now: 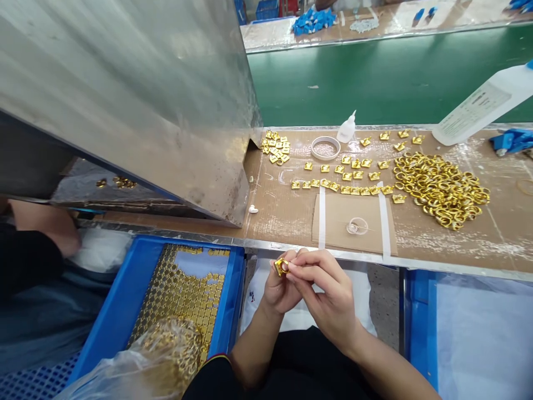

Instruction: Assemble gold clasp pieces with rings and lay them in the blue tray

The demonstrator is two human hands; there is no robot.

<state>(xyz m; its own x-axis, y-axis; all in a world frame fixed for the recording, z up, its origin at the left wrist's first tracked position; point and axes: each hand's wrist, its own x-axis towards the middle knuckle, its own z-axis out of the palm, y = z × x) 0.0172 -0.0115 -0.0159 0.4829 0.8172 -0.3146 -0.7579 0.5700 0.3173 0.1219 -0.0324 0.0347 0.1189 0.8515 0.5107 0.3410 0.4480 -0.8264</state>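
Observation:
In front of the bench edge my left hand (280,291) pinches a small gold piece (280,267) with a square face and a ring-like part. My right hand (327,291) meets it there, its thumb and forefinger closed on the ring side of the same piece. Just beyond lies a cardboard pad (343,214) fixed with white tape strips, and on it rests a small clear round dish (357,226). Rows of similar gold pieces (347,176) stand behind the pad. To their right is a heap of gold rings (443,189).
A metal housing (179,111) rises at the left. A dropper bottle (347,129), tape roll (325,148) and large white bottle (478,105) are on the bench. Below left, a blue tray (120,289) holds gold squares and a plastic bag (166,355); another person's arm (44,228) is beside it.

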